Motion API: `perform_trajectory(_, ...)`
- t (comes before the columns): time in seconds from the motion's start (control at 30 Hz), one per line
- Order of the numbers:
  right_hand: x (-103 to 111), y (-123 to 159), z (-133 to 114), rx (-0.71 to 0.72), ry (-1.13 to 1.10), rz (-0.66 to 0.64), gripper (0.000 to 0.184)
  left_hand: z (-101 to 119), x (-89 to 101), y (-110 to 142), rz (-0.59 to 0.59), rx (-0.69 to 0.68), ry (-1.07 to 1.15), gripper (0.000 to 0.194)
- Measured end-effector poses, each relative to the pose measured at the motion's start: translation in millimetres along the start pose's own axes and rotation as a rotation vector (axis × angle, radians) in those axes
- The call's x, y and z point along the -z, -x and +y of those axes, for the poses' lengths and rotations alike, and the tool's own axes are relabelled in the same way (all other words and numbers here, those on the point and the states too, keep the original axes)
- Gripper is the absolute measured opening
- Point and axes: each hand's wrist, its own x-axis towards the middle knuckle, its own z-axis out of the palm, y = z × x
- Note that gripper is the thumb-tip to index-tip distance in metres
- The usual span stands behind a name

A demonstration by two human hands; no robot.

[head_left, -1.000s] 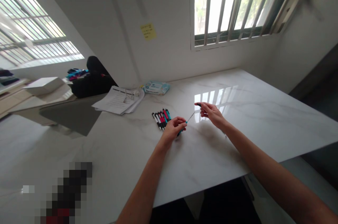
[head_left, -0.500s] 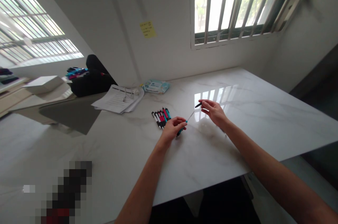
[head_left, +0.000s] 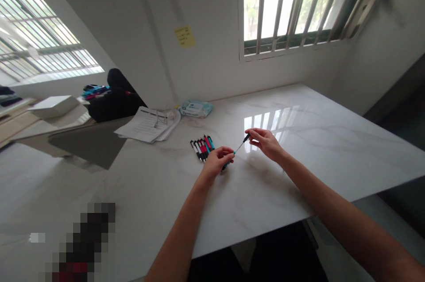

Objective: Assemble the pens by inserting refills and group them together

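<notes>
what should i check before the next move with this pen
1. Left hand grips the teal pen barrel: ok.
2. Right hand pinches the small black tip piece: ok.
3. Thin refill runs straight from barrel to tip piece: ok.
4. Tip piece seated against the barrel: not ok, bare refill shows between them.
5. Spring on the refill: cannot tell, too small.
6. Row of pens lies apart from both hands on the marble table: ok.
</notes>
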Motion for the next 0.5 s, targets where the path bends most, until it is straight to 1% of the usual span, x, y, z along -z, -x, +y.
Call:
perform_trajectory(0.1, -1.1, 1.0, 0.6, -0.005, 0.037, -0.024, 0.04, 0.5, 0.5, 0.4, 0.002, 0.003, -0.008, 0.037)
perform_trajectory(0.27, -0.4, 0.5, 0.3, 0.024, 0.05, -0.023, 0.037, -0.8, 1.3, 0.0, 0.0, 0.003, -0.016, 0.035)
perform_trajectory(0.5, -1.4, 2.0, 0.3, 0.059, 0.042, -0.014, 0.031, -1.4, -0.3, 0.4, 0.034, 0.014, 0.019, 0.038)
